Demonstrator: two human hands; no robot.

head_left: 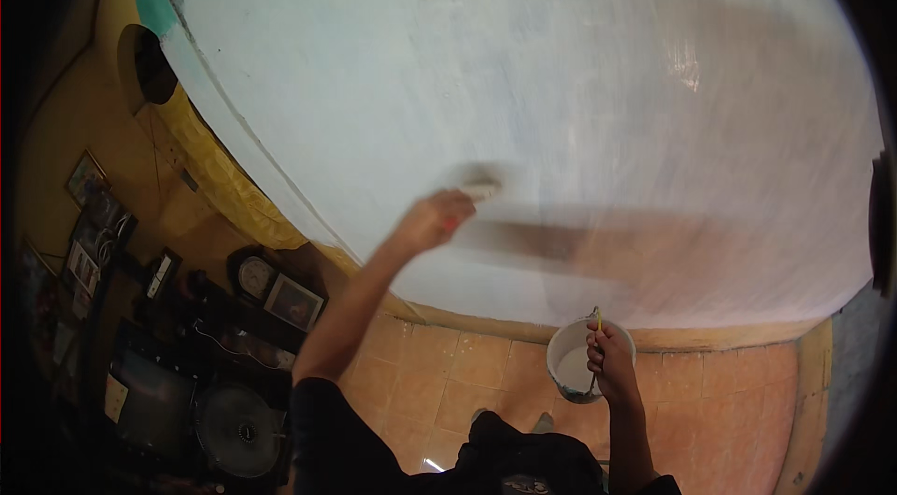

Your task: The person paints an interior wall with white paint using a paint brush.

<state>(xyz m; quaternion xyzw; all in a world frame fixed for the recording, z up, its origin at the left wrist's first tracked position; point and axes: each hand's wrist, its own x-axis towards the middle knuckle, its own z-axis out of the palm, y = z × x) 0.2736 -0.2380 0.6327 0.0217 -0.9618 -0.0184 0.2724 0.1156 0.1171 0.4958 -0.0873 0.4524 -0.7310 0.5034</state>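
My left hand (437, 222) is raised, its fingers closed around a paintbrush (481, 189) with a red part showing at the grip. The brush, blurred by motion, is at the whitish painted wall (392, 102); whether its bristles touch the surface I cannot tell. Lower down, my right hand (612, 362) grips the wire handle of a paint bucket (559, 350), near a yellow piece on that handle. White paint (575, 369) shows inside the bucket, which hangs or stands close to the foot of the wall; I cannot tell which.
Orange floor tiles (448, 364) run along a tan skirting (710, 338). At left are a round fan (240, 430), a clock (253, 276), a framed picture (293, 302) and a dark screen (154, 392). Yellow cloth (224, 172) hangs beside the wall's left edge.
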